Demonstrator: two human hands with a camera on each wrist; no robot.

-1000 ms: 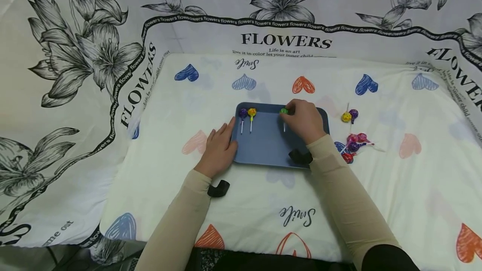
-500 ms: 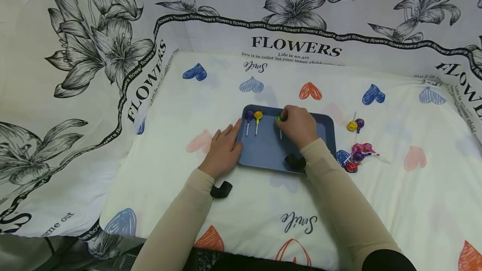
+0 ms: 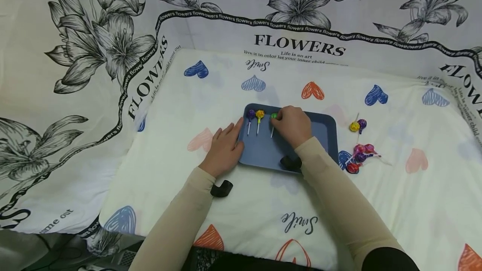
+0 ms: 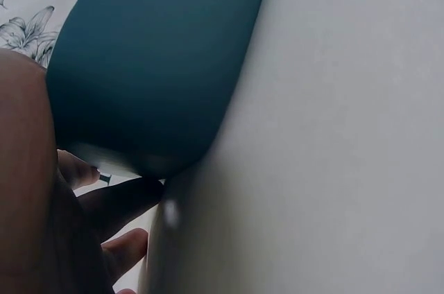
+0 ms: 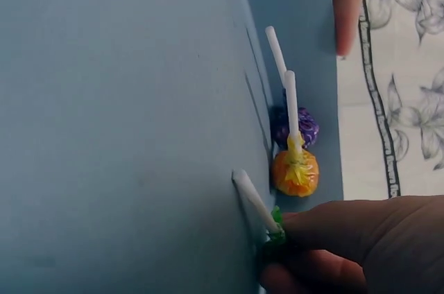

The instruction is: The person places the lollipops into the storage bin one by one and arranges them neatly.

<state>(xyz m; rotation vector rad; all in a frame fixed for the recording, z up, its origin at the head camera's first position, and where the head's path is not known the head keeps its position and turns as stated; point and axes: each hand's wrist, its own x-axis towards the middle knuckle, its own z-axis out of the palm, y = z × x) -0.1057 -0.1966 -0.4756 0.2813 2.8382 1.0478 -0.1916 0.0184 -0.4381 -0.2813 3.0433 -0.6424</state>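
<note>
My right hand pinches a green-wrapped lollipop inside the blue-grey tray. In the right wrist view the thumb and a finger grip its green wrapper, and the white stick points away from them. To its left in the tray lie a yellow-orange lollipop and a purple lollipop, side by side with sticks toward me. My left hand rests at the tray's left edge, fingers extended, fingertips right at the rim. In the left wrist view the tray's wall stands beside those fingers.
Right of the tray, a yellow lollipop and a purple one lie on the heart-printed cloth. Nearer me is a small pile of pink, purple and red lollipops. A flower-printed cloth spreads behind.
My right hand has slid left across the tray with the green lollipop, closer to the yellow-orange one. My left hand stays at the tray's edge. The head view has shifted slightly.
</note>
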